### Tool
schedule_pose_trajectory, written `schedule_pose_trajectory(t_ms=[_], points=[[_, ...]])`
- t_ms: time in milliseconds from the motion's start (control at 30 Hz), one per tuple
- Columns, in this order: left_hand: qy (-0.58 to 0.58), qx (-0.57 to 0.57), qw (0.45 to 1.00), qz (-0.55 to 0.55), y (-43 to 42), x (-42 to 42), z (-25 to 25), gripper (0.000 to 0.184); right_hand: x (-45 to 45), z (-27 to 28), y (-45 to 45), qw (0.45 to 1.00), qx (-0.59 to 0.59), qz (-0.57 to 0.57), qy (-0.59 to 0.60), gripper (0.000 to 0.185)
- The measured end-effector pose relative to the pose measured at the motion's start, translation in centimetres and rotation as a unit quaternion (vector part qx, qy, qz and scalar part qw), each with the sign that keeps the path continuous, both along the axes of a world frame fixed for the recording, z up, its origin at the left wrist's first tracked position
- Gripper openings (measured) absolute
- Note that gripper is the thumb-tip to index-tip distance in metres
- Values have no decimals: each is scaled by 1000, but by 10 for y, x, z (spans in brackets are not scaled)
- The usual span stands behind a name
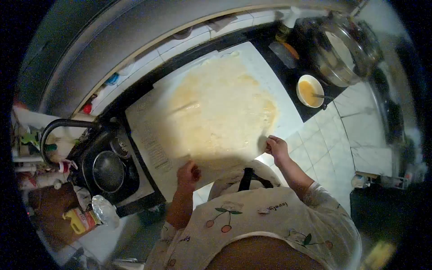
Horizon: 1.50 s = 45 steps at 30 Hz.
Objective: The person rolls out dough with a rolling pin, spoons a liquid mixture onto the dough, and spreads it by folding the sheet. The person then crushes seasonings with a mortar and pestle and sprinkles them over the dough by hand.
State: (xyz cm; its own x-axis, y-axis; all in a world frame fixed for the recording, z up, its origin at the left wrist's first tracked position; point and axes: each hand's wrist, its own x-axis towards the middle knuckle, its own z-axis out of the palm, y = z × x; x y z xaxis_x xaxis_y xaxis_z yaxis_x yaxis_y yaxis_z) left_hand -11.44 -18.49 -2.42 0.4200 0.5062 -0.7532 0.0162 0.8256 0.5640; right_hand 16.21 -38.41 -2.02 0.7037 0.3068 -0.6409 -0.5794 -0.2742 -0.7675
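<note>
Beyond a cherry-print shirt (279, 220), I watch the left hand (188, 174) and right hand (277, 148) at the near side of a broad pale yellow sheet (220, 103), fingers curled in, though I cannot tell whether either set clamps it. The sheet spreads over a white mat (281, 90), with a black tap (74, 122) off to the left and, past the mat's right edge, a bowl (299, 95) of orange-yellow liquid before a large see-through vessel (344, 74).

Dough sheet (220, 103) | pale, thin, broad | glossy yellow patches | flat on white mat (288, 114)
</note>
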Motion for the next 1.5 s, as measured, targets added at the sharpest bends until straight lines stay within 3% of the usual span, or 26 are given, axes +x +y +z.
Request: schedule_pose_trajectory(t_ms=[67,100,167,233,300,400,500,567,633,700,800,900,933,967,1033,1133,1200,1300,1333,1367,1400,1500], points=[[-7,-30,998,-59,-9,5,-4,19,3,-7,0,998,60,32,8,19],[-11,-46,995,-87,-14,7,-8,20,2,-2,5,998,28,51,15,18],[-21,246,953,-176,-23,11,-21,21,2,0,11,996,-24,84,-13,16],[12,279,942,-185,-33,25,-13,23,-1,-7,13,989,-62,106,-83,14],[76,61,989,-114,-37,51,18,24,0,-14,12,983,-84,122,-112,13],[77,22,991,-104,-45,59,11,26,-3,-10,9,994,-46,74,-67,15],[108,32,968,-223,-45,46,44,27,-8,17,5,999,-36,28,22,18],[53,201,938,-277,-56,18,1,27,-4,15,-9,997,-6,36,68,20],[44,214,936,-275,-62,9,-14,28,0,15,-16,997,-34,53,42,20],[83,75,970,-216,-63,11,-12,28,1,7,-16,997,-48,30,43,19],[85,134,972,-175,-65,28,-7,30,0,-8,-12,999,-18,42,16,19],[120,143,958,-217,-56,47,20,30,7,-10,-5,987,-36,149,37,19],[126,316,897,-281,-58,41,5,28,7,-10,-4,987,-55,150,34,20],[128,477,802,-335,-65,27,-23,27,6,-8,-4,985,-73,152,30,20],[90,605,687,-391,-73,12,-51,23,1,8,-5,987,-83,131,38,20],[54,578,669,-464,-67,7,-45,19,3,-2,-17,991,-71,109,38,27],[113,573,591,-556,-50,19,4,20,5,-1,-13,993,-36,87,75,27],[191,578,646,-461,-39,29,4,23,16,9,9,990,12,66,122,26],[70,393,855,-330,-32,38,1,26,19,15,24,990,27,53,125,25],[-56,164,971,-163,-22,49,-6,28,22,20,40,990,42,41,128,24],[-175,-84,981,22,-12,61,-14,31,25,22,56,989,57,29,131,22],[-117,-170,967,150,18,83,-36,38,40,3,87,983,96,8,156,16]])
